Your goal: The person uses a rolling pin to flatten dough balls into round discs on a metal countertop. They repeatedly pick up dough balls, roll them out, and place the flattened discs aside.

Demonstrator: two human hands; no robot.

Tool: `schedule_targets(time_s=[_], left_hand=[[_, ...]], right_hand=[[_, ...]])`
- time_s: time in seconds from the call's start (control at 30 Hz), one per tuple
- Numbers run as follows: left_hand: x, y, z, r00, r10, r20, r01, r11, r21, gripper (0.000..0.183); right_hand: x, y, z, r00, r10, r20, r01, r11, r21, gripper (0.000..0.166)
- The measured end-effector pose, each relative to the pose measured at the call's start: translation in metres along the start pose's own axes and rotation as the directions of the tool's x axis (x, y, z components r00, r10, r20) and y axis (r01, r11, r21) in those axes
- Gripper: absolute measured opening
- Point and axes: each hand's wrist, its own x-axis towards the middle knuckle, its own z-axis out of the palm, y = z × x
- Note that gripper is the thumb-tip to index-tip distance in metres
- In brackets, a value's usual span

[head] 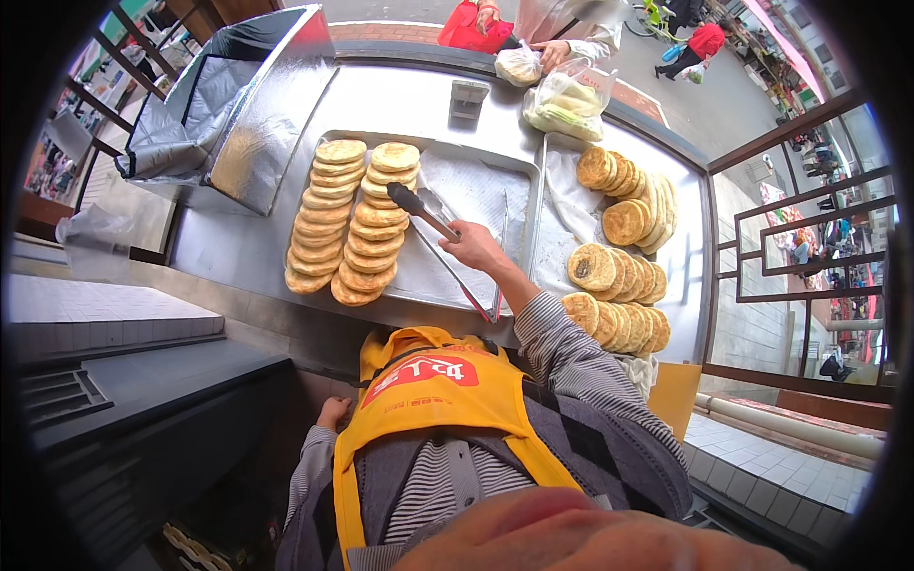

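Observation:
My right hand (473, 246) holds a pair of tongs (423, 212) with dark tips, which reach over the upper right row of round flatbreads (375, 243). Beside it stands another overlapping row of flatbreads (315, 235), both on the left part of a paper-lined metal tray (464, 153). A second pair of tongs (504, 250) with red-edged handles lies on the paper near my right wrist. My left hand (334, 412) hangs low beside my yellow apron (435, 385), its fingers curled; whether it holds anything is not visible. More flatbreads (594, 268) lie in rows on the right tray.
A foil-lined box (264, 121) stands at the counter's left end. Across the counter, a person's hand (553, 53) is by a plastic bag of bread (518, 66). A bag of green vegetables (570, 107) and a small metallic stand (468, 101) rest on the counter (400, 93).

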Motion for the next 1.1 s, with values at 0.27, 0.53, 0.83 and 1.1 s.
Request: schedule_targets(time_s=[0.27,0.53,0.83,1.1], left_hand=[[-0.031,0.059,0.006,1.0,0.005,-0.021,-0.005,1.0,0.011,0.038],[0.048,0.061,-0.019,0.963,0.15,-0.226,-0.186,0.972,-0.144,0.043],[0.051,0.036,-0.02,0.975,0.139,-0.175,-0.113,0.982,0.151,0.046],[0.06,0.047,-0.029,0.966,0.187,-0.179,-0.147,0.966,0.215,0.047]], right_hand=[[0.025,0.022,0.024,0.983,-0.049,-0.178,0.014,0.98,-0.196,0.031],[-0.008,0.016,0.019,0.983,-0.061,-0.173,0.05,0.996,-0.07,0.031],[-0.105,0.027,0.02,0.97,0.234,-0.066,-0.216,0.955,0.204,0.031],[-0.113,0.02,0.014,0.975,0.143,-0.167,-0.11,0.975,0.194,0.027]])
